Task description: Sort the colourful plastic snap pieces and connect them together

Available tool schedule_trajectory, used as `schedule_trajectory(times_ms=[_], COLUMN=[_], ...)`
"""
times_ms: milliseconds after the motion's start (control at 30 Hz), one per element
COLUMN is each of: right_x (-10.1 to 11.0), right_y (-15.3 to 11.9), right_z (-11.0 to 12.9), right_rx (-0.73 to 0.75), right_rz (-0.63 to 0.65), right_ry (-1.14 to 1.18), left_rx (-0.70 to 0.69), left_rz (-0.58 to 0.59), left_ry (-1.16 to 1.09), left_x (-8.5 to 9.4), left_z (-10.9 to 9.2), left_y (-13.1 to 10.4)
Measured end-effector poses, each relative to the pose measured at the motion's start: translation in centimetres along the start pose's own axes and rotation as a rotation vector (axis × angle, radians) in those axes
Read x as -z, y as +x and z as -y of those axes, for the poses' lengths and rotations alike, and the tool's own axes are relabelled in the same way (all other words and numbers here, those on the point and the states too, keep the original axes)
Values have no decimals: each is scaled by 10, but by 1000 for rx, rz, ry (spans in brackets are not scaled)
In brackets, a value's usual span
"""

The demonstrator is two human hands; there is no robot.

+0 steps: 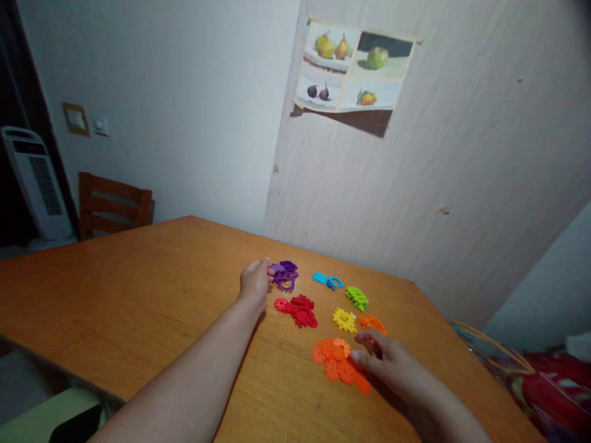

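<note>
My left hand point(255, 284) reaches out to the pile of purple plastic gears point(287, 275). Its fingers are closed on a light purple gear at the pile's left edge. Just in front of that pile lie red gears point(302, 311), heaped together. My right hand point(386, 358) hovers at the right side of a spread of orange gears point(339, 363), thumb and fingers apart, with nothing visible between them. Beyond its fingertips are yellow gears point(344, 320) and a smaller orange group point(372, 323). Green gears point(357, 298) and blue gears point(327, 280) sit farther back.
The wooden table point(161, 277) meets a wall carrying a fruit poster point(353, 67). A wooden chair point(113, 203) and a white upright appliance point(39, 184) stand at the left. Red bags point(549, 384) and an orange cord lie beyond the right edge.
</note>
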State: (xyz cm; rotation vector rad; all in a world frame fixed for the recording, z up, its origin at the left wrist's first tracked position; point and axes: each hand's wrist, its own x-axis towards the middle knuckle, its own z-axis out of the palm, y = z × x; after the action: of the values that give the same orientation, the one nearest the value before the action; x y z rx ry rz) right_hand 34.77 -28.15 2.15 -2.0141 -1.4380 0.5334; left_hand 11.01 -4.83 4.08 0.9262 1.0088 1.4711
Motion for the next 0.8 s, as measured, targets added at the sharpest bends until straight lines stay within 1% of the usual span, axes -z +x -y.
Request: schedule_trajectory(times_ms=[100, 300, 367, 433, 500, 600, 700, 800], right_x=[-2, -11, -11, -12, -13, -17, -22, -25], right_y=[-4, -2, -2, -2, -2, -2, -2, -2], right_z=[2, 13, 17, 21, 26, 35, 44, 49], right_rx=[25, 53, 84, 116, 161, 279, 380, 440], right_rz=[81, 163, 183, 165, 91, -29, -33, 6], right_ry=[36, -61, -78, -96, -114, -125, -136, -125], left_rx=[-7, -28, -79, -172, -282, -460, -607, -676], left_rz=[23, 100, 132, 182, 286, 535, 775, 952], left_ry=[10, 22, 48, 133, 277, 545, 799, 966], left_x=[-3, -8, -10, -11, -11, -11, -9, -7], left_z=[-1, 3, 7, 10, 14, 17, 18, 20], left_y=[-5, -10, -11, -13, -17, -31, -48, -59])
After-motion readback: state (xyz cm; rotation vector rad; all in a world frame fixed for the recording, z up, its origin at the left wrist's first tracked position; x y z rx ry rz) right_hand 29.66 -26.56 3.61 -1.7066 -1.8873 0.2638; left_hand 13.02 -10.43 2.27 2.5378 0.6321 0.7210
